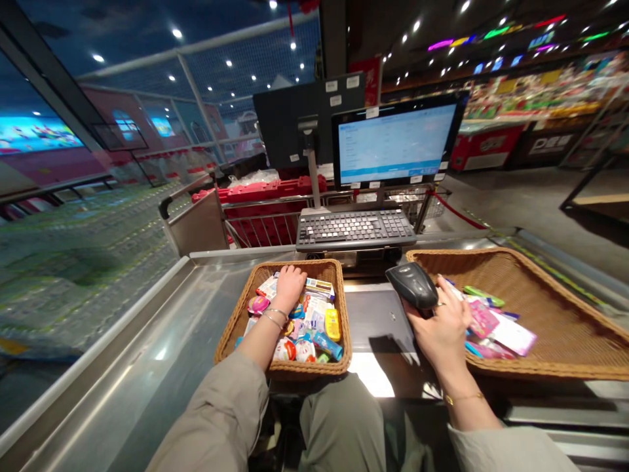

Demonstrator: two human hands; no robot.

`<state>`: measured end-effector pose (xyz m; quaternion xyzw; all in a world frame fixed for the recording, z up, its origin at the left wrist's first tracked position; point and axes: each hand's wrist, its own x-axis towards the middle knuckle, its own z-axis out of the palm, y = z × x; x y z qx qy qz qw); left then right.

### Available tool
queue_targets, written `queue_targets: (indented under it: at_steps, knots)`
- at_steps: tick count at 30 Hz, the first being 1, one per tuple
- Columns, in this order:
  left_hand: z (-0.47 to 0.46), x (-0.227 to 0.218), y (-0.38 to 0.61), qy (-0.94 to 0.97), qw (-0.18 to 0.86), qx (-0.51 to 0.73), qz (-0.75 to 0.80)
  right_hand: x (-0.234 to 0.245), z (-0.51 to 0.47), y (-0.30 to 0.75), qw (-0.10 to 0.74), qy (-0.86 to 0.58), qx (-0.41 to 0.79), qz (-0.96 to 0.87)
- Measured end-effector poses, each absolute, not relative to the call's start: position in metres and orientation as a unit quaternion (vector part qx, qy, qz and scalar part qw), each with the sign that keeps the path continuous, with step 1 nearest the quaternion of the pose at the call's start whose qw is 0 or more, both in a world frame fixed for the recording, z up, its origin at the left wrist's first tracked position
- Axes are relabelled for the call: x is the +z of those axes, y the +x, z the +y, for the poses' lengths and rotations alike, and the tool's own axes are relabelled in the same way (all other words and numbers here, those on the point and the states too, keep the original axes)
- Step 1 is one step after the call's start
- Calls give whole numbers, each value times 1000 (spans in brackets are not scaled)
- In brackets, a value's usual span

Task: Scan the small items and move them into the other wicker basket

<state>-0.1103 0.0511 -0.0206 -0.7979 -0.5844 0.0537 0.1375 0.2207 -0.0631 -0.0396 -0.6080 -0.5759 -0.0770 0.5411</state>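
**A person's right hand point(439, 324) clamped a glossy black handheld barcode scanner point(411, 286) at lower centre**
Those fingers wrapped tightly round its curved body, just beside a woven wicker basket point(555, 314) holding flat pink packets point(484, 321). The left hand point(289, 287), fingers together, lay on small plastic-wrapped goods point(314, 314) in a second wicker basket point(346, 328); any grip there could not be told. A grey keyboard point(356, 229) and lit monitor point(396, 141) stood beyond, at upper centre, above a brushed steel counter point(147, 341).
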Motion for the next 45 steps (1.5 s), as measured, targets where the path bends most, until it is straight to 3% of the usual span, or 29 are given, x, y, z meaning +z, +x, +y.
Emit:
queue_targets:
  at_steps: [45]
  knots:
    - [45, -25, -116, -816, 167, 36, -552, -50, -67, 222, 540, -591, -119, -587]
